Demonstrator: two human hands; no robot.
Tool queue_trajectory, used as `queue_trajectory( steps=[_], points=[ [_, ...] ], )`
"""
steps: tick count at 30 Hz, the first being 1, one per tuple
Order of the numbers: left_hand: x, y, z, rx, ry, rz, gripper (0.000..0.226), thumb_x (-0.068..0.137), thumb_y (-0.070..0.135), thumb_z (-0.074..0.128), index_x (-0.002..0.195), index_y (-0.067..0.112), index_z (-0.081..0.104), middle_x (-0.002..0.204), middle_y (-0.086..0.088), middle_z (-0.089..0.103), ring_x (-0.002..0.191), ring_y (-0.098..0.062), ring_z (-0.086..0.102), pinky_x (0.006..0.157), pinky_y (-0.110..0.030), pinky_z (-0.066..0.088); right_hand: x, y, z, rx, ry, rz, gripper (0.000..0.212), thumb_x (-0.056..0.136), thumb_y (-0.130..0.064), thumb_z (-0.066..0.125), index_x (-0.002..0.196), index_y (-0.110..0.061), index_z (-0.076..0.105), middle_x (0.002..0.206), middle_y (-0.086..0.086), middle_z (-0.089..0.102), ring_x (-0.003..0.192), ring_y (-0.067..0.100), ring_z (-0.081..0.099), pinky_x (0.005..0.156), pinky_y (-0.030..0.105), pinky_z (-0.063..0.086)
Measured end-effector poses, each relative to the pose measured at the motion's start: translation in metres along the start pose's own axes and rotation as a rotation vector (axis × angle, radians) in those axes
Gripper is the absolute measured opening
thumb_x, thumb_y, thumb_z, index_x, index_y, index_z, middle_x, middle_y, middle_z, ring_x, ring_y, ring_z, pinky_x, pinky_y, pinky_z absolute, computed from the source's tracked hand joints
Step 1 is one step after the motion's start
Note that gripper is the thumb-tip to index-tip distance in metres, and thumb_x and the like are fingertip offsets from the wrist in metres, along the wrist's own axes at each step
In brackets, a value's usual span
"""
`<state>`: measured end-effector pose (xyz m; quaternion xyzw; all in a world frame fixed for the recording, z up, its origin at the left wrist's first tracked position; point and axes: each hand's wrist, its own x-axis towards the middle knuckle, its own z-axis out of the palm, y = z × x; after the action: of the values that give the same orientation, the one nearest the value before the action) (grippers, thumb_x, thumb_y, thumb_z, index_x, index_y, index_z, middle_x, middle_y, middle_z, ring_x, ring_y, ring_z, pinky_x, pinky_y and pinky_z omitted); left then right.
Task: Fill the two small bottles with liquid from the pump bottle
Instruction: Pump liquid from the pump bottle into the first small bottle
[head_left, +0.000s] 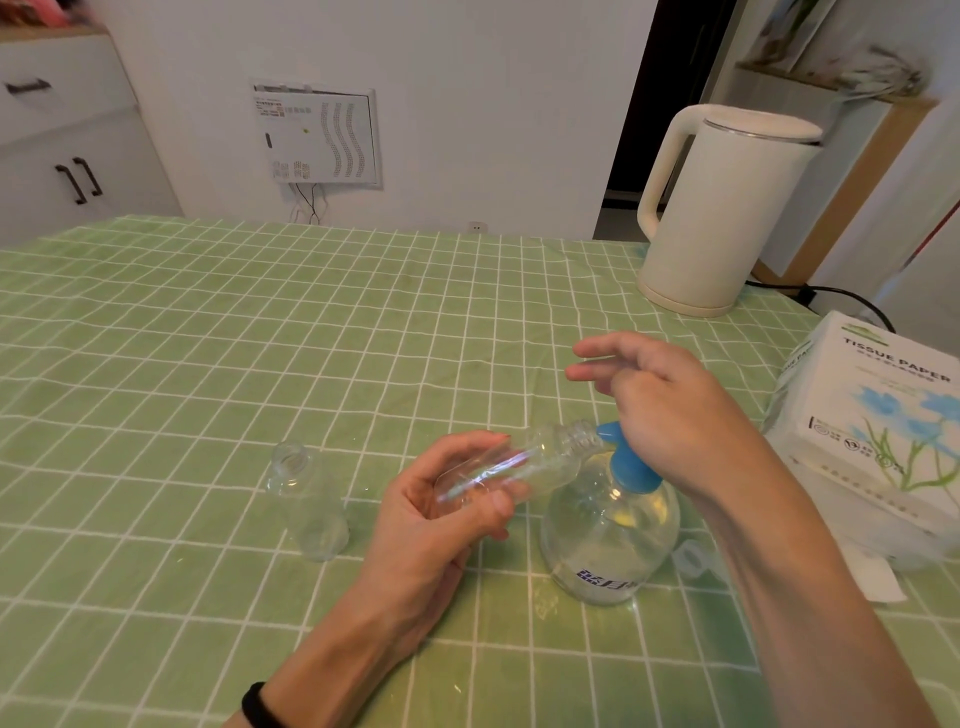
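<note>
Two small bottles are uncapped: nearest, the held bottle (540, 457) is clamped in the curled fingers (498, 501) of the left hand (441, 514) and tipped almost flat, so that its mouth is met by the blue spout of the pump bottle (608, 530). The pump head (628, 470) is covered by the palm of the right hand (670, 410), its fingers held straight and apart, seemingly readied for a press. The spare bottle (306, 499) is left upright on the desk (208, 338), a kettle (722, 208) far behind.
</note>
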<state>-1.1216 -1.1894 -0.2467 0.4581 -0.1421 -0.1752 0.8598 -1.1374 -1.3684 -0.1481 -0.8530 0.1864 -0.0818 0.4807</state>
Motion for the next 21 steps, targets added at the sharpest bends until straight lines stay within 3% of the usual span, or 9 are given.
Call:
queue_trajectory(
  steps=[8, 13, 21],
  points=[
    [-0.0013, 0.0007, 0.0002, 0.002, 0.022, -0.009, 0.041, 0.061, 0.01, 0.086, 0.1, 0.023, 0.081, 0.11, -0.007, 0.078, 0.084, -0.018, 0.077, 0.061, -0.02, 0.058, -0.0016, -0.0001, -0.0011, 0.009, -0.001, 0.01, 0.048, 0.092, 0.0, 0.036, 0.118, -0.03, 0.064, 0.112, -0.015, 0.07, 0.107, 0.001, 0.057, 0.073, 0.017, 0.037],
    [-0.0005, 0.0007, -0.0003, -0.007, 0.009, -0.015, 0.041, 0.061, 0.009, 0.086, 0.1, 0.023, 0.081, 0.11, -0.005, 0.078, 0.083, -0.016, 0.076, 0.062, -0.02, 0.058, -0.0027, -0.0043, -0.0055, -0.004, 0.039, -0.008, 0.042, 0.098, -0.007, 0.038, 0.122, -0.031, 0.062, 0.117, -0.017, 0.067, 0.088, -0.008, 0.055, 0.068, 0.014, 0.035],
    [-0.0007, 0.0012, 0.0019, -0.035, -0.006, -0.008, 0.039, 0.059, 0.008, 0.085, 0.094, 0.024, 0.08, 0.106, -0.003, 0.079, 0.081, -0.014, 0.074, 0.065, -0.019, 0.057, -0.003, -0.0031, -0.0025, -0.058, 0.046, 0.005, 0.049, 0.095, -0.007, 0.034, 0.127, -0.033, 0.059, 0.124, -0.016, 0.062, 0.091, -0.011, 0.051, 0.069, 0.017, 0.037]
  ],
)
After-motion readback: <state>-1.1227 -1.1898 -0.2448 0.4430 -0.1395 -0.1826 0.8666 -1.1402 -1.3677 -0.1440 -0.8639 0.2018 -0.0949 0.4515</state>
